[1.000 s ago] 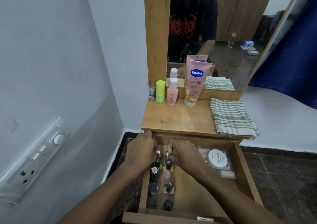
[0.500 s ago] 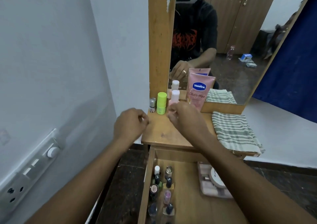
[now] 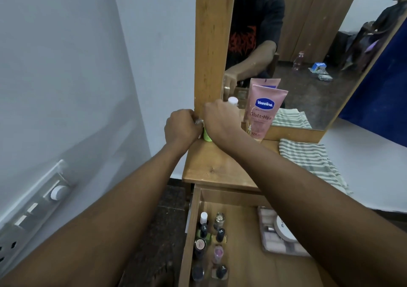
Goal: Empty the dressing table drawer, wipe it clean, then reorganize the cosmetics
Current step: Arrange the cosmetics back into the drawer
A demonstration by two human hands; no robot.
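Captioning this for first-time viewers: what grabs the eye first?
The left hand and right hand meeting at the back left corner of the wooden dressing table, by a lime-green cylindrical container. Then the pink Vaseline tube standing against the mirror, and small nail polish bottles lined up in the open wooden drawer below.

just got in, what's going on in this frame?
A person is partway through emptying the open drawer. The left hand and right hand are at the back-left corner of the table top, fingers curled beside the green container; what they hold is hidden. The nail polish bottles and a palette lie in the drawer. A Vaseline tube and a striped cloth sit on top.
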